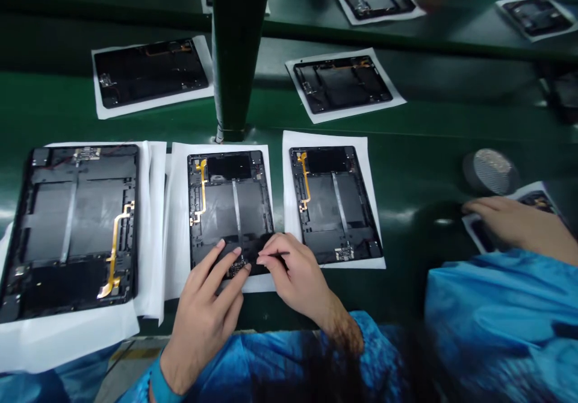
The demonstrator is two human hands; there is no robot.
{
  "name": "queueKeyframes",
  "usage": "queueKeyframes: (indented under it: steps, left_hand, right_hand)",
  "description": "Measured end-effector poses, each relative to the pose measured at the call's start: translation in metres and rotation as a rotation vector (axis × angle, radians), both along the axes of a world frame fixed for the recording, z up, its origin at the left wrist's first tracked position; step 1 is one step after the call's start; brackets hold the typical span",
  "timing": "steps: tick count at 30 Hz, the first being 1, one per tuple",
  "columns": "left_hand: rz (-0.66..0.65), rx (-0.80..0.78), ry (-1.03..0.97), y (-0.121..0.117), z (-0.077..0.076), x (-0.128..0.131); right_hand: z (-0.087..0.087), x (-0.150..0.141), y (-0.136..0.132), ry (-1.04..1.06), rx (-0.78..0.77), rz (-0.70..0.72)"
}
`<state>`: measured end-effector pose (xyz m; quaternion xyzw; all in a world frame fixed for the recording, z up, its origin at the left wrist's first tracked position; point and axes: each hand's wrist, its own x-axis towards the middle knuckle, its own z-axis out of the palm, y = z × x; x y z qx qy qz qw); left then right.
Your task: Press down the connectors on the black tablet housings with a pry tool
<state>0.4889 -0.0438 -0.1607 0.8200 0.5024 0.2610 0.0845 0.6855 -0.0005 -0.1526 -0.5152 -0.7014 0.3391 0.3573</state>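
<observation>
**Middle tablet housing at near edge of bench, both hands on its near end**

Left: open tablet housing (76,210) on white paper, the paper overhanging the near edge of the green bench (406,222).

Middle: second open housing (221,210), flat on a white sheet (177,228) just in from the near edge. Left hand (208,312): fingers spread, tips down around the small circuit board (235,268) at the housing's near end; nothing gripped. Right hand (302,276): thumb and fingers closed in a pinch on a thin dark tool (280,253) beside that board; tool type unclear.

Handling (judged): shell light and fairly stiff, smooth enough to slide with its sheet. Gold flex strip (203,195) and pale ribbon (237,210) look soft, easily creased; board fragile. Best hold: outer rims of the two long sides, clear of strip and board.

Right: third housing (361,210) on its own sheet, back from the near edge. Farther right, a co-worker's hand (524,222) over another sheet, a round mesh-sided object (490,171) just beyond.
</observation>
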Motion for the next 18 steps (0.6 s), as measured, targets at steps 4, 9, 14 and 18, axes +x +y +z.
queueKeyframes:
  steps: [4,9,14,18]
  left_hand:
    - [0.016,0.018,0.060,0.000,0.001,0.002]
    - [0.052,0.036,0.269,-0.003,0.001,0.005]
    - [0.096,0.022,0.278,-0.009,0.002,0.012]
    - [0.125,-0.002,0.257,-0.011,0.003,0.018]
  right_hand:
    - [-0.004,-0.002,-0.012,0.061,0.055,-0.057]
    - [-0.010,-0.009,-0.040,0.094,0.075,-0.204]
    - [-0.015,-0.009,-0.060,0.051,0.099,-0.209]
    - [-0.015,-0.008,-0.056,0.059,0.106,-0.207]
